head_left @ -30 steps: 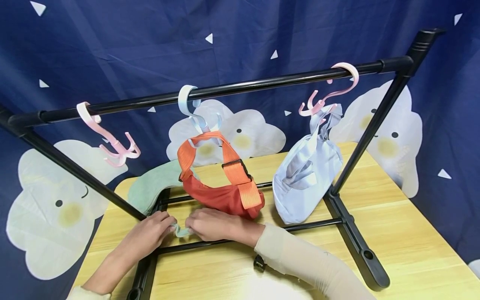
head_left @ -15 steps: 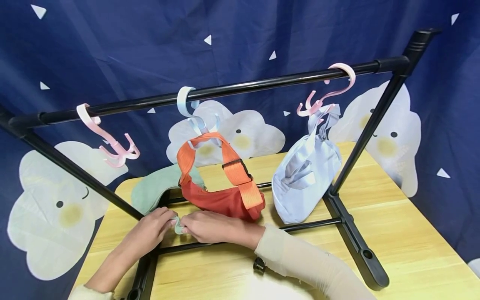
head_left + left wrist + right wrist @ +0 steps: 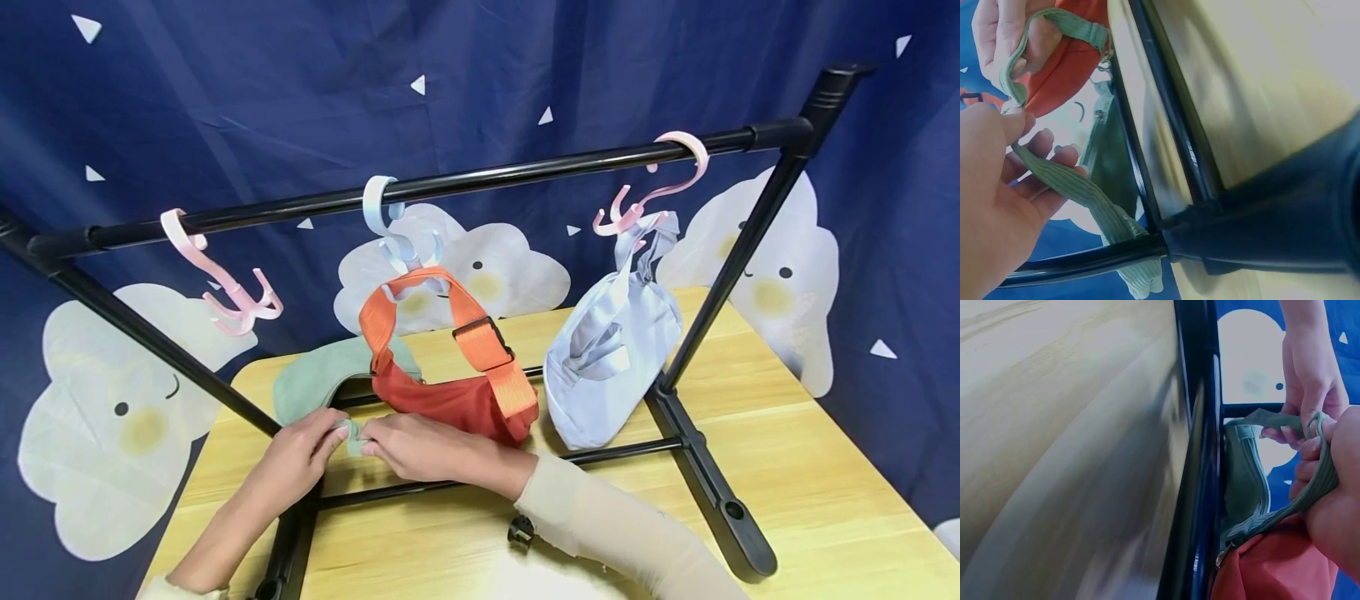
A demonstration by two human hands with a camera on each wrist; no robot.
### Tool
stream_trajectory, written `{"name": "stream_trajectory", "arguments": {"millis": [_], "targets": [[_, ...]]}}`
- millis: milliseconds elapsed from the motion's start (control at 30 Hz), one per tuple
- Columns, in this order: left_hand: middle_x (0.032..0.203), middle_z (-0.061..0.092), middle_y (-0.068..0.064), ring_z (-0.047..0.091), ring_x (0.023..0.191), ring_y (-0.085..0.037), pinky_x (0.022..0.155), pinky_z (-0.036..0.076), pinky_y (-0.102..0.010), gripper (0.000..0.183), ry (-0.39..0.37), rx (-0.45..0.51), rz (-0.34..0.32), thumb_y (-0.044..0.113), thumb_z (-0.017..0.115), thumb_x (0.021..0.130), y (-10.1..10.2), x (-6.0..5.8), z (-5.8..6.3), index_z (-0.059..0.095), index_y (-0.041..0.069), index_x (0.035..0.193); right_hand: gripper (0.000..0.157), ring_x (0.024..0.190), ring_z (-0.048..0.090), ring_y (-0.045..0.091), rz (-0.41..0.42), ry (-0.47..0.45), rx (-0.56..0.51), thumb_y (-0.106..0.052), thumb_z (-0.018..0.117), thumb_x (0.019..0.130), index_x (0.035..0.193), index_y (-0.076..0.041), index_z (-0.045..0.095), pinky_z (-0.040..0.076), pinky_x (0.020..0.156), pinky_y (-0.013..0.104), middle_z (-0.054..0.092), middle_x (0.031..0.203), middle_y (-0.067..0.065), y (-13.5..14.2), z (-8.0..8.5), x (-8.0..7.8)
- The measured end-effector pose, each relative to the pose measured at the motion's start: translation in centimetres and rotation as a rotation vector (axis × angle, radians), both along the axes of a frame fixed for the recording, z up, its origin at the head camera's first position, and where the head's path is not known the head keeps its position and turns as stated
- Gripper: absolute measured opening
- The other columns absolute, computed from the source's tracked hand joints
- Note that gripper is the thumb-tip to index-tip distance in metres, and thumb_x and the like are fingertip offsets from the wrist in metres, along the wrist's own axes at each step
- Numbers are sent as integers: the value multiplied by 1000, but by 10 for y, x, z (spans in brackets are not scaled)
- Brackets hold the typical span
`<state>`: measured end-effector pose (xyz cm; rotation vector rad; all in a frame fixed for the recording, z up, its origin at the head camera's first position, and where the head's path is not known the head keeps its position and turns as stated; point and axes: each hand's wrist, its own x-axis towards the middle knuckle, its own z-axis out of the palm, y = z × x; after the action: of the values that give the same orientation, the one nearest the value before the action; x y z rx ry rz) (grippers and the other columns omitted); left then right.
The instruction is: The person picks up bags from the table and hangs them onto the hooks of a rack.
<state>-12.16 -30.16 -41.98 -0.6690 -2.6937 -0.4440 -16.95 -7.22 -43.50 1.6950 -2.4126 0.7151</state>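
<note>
A green corduroy shoulder bag [image 3: 318,377] lies on the table behind the rack's lower left corner. Both hands work on its ribbed strap [image 3: 1075,184]. My left hand [image 3: 302,446] pinches the strap between thumb and index finger, its other fingers loosely bent in the left wrist view. Close to its right, my right hand [image 3: 411,446] grips another part of the strap, with a loop running over its fingers in the right wrist view. Just behind the right hand, a red waist bag [image 3: 450,404] hangs by its orange strap from a pale blue hook [image 3: 384,212].
A black rack rail [image 3: 510,175] spans the view. On it hang a pink hook [image 3: 225,279] at left and another pink hook [image 3: 690,162] bearing a light blue bag [image 3: 607,375]. A black buckle [image 3: 521,531] lies on the wooden table [image 3: 810,467].
Both hands have drawn closer together and risen slightly, leaving a shorter, folded piece of strap between them. The green bag has slid a little to the right.
</note>
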Motion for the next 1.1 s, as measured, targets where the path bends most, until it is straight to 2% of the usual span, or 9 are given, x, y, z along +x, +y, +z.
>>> {"name": "stream_trajectory", "arguments": {"millis": [100, 233, 333, 467, 600, 733, 967, 1100], "targets": [[88, 63, 11, 47, 72, 2, 66, 47, -27, 15, 20, 44, 14, 5, 70, 96, 2, 2, 4, 68, 19, 102, 22, 79, 51, 3, -6, 2, -41, -23, 47, 111, 113, -10, 64, 37, 74, 7, 58, 89, -5, 3, 2, 1], [92, 69, 7, 56, 74, -1, 67, 52, -32, 14, 40, 70, 29, 4, 70, 96, 5, 5, 9, 70, 17, 103, 22, 81, 52, 2, -9, 0, -58, -22, 47, 111, 115, -10, 64, 39, 75, 7, 59, 91, -5, 6, 5, 1], [99, 74, 1, 67, 80, -12, 71, 57, -39, 13, 37, 88, 48, 5, 69, 97, 7, 7, 12, 72, 15, 105, 22, 83, 53, 3, -5, 4, -74, -22, 48, 111, 117, -9, 64, 41, 78, 8, 60, 91, -5, 8, 6, 2], [105, 77, -1, 73, 90, -22, 75, 59, -42, 13, 24, 123, 74, 6, 69, 98, 9, 9, 16, 73, 13, 108, 21, 86, 55, 4, -15, 22, -102, -22, 50, 110, 119, -9, 64, 44, 82, 10, 62, 94, -4, 9, 9, 2], [100, 76, 4, 69, 88, -10, 73, 58, -35, 14, 14, 171, 91, 7, 69, 98, 11, 10, 23, 74, 15, 107, 21, 92, 59, 5, -33, 27, -135, -22, 51, 110, 119, -9, 64, 48, 86, 13, 65, 100, -3, 10, 12, 2], [88, 70, 9, 58, 80, 3, 69, 53, -26, 11, -17, 221, 112, 10, 68, 99, 13, 12, 29, 73, 19, 104, 19, 93, 61, 6, -34, 16, -187, -20, 52, 109, 118, -9, 64, 50, 88, 15, 67, 102, -2, 11, 14, 1], [79, 65, 7, 51, 67, 2, 62, 44, -22, 9, -88, 294, 163, 16, 63, 104, 14, 17, 37, 71, 17, 102, 14, 86, 54, 6, -9, -10, -282, -16, 55, 108, 116, -8, 61, 44, 81, 12, 60, 93, -1, 12, 18, 1], [74, 58, 9, 47, 63, -1, 60, 40, -22, 9, -90, 311, 186, 17, 62, 104, 16, 19, 40, 71, 16, 103, 14, 84, 54, 7, -9, -47, -325, -17, 56, 107, 115, -7, 61, 42, 81, 11, 59, 91, 0, 11, 22, 2]]}}
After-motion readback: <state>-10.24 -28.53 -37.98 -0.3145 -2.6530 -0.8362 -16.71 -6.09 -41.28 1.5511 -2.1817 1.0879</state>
